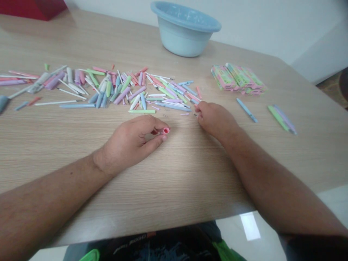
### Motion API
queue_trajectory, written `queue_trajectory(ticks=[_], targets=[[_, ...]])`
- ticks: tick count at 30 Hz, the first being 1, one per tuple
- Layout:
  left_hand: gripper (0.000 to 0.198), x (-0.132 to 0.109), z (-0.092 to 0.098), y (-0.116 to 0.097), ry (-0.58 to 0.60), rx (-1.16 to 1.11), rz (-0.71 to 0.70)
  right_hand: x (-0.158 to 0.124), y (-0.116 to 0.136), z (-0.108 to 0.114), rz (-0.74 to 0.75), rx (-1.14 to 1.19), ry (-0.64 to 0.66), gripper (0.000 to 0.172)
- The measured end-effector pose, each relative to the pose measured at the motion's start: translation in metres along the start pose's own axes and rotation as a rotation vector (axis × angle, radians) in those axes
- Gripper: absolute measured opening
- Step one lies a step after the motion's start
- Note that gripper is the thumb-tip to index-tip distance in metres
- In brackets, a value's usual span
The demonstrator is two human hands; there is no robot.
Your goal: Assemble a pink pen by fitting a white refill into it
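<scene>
Between the thumb and fingers of my left hand [136,139] is a pink pen barrel [166,131], its round open end facing me. My right hand [214,117] is closed in a pinch at the right end of a pile of pen parts [122,88]. A thin dark tip, like that of a pen refill [195,115], pokes out below its fingertips; the rest is hidden. The pile holds pastel barrels, caps and white refills with dark tips. Small purple pieces [185,114] lie on the table between my hands.
A light blue basin [187,30] stands at the back. Packs of wrapped pens [239,78] are stacked at the right. Nearer lie a blue pen [246,110], a green pen [277,117] and a purple pen [285,119]. A red box [32,8] sits at the far left corner.
</scene>
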State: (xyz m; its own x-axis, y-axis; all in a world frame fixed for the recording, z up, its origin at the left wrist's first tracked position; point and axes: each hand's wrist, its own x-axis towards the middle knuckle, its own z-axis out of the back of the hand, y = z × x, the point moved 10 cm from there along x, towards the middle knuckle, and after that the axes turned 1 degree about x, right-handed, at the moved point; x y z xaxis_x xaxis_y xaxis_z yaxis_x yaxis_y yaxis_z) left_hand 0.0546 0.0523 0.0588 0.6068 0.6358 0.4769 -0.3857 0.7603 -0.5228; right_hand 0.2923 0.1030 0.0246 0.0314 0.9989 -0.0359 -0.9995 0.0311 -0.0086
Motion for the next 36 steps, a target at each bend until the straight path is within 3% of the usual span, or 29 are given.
queue_trajectory(ticks=[6, 15, 26, 29, 32, 36], targets=[[0.012, 0.001, -0.002, 0.001, 0.014, 0.01, 0.007, -0.005, 0.001, 0.0, -0.055, 0.023, 0.004, 0.042], [0.013, 0.001, -0.002, 0.001, 0.024, 0.015, 0.01, -0.003, 0.004, -0.005, 0.081, -0.079, 0.057, 0.041], [0.012, 0.0, -0.002, 0.002, 0.025, -0.003, 0.023, -0.008, 0.011, -0.002, 0.061, -0.096, 0.006, 0.047], [0.013, 0.0, -0.002, 0.002, 0.026, 0.001, 0.022, -0.012, -0.002, 0.015, 0.025, -0.076, -0.072, 0.042], [0.012, 0.0, -0.003, 0.001, 0.031, 0.003, 0.023, -0.014, -0.038, 0.036, -0.143, 0.013, -0.158, 0.036], [0.014, 0.0, -0.003, 0.003, 0.04, -0.002, 0.052, -0.009, -0.064, 0.046, -0.172, 0.078, -0.211, 0.037]])
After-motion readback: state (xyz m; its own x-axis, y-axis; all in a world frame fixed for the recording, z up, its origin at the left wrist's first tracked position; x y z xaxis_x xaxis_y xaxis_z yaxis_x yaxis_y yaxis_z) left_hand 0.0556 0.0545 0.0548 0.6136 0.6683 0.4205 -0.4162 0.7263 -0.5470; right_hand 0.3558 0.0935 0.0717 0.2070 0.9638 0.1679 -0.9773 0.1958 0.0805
